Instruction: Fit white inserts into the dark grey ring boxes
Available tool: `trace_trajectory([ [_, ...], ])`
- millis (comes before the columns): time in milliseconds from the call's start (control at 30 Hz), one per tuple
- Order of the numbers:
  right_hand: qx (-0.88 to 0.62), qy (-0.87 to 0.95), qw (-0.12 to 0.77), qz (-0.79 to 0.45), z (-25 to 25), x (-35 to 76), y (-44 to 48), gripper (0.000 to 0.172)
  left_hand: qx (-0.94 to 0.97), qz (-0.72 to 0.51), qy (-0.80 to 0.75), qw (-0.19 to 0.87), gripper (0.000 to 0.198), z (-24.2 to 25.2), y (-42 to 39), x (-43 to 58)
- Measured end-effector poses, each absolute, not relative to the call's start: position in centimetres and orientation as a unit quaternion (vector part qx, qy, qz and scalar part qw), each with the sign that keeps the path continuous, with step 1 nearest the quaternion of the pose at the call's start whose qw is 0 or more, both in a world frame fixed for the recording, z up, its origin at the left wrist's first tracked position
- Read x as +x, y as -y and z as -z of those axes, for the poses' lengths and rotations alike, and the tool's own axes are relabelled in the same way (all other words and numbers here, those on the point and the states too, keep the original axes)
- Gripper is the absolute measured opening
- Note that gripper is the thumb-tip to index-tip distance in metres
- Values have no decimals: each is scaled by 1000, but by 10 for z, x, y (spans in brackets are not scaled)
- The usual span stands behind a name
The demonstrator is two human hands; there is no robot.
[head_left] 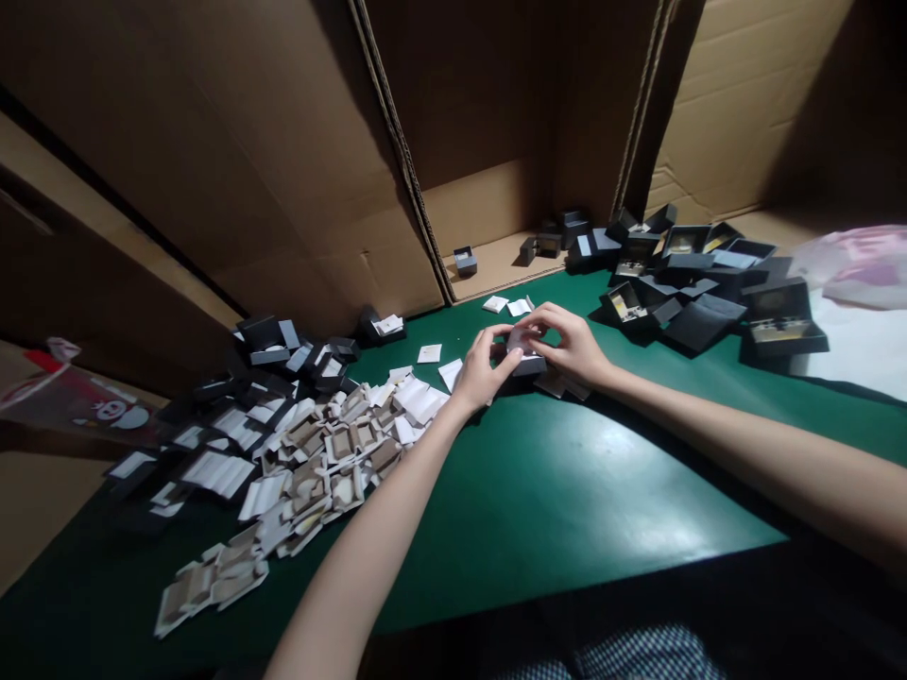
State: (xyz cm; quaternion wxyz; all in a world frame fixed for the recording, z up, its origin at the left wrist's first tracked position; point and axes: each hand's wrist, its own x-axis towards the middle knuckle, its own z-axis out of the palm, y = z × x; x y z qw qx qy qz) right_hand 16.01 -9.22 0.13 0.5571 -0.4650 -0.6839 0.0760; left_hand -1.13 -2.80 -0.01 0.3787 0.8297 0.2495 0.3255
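Note:
My left hand [483, 370] and my right hand [573, 342] meet over the green table [539, 501] and together pinch a small dark box with a pale insert [525, 351]. The fingers of both hands curl round it. A few pale inserts [559, 383] lie under my right hand. White cards [508, 305] lie just beyond the hands.
A heap of pale folded inserts [312, 472] and small dark boxes [276, 354] spreads on the left. Open dark boxes [709, 283] pile up at the back right beside a plastic bag [861, 264]. Cardboard walls [298, 161] stand behind the table.

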Motion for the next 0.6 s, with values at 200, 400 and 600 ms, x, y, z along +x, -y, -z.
trace_trajectory([
  [200, -460, 700, 543, -56, -5, 160, 94, 21, 819, -336, -246, 395, 37, -1, 28, -11],
  [400, -438, 746, 498, -55, -3, 164, 92, 37, 806, -346, -246, 412, 41, 4, 24, -10],
  [600, -445, 763, 468, -32, -4, 166, 93, 22, 810, -344, -256, 399, 33, 3, 25, -11],
])
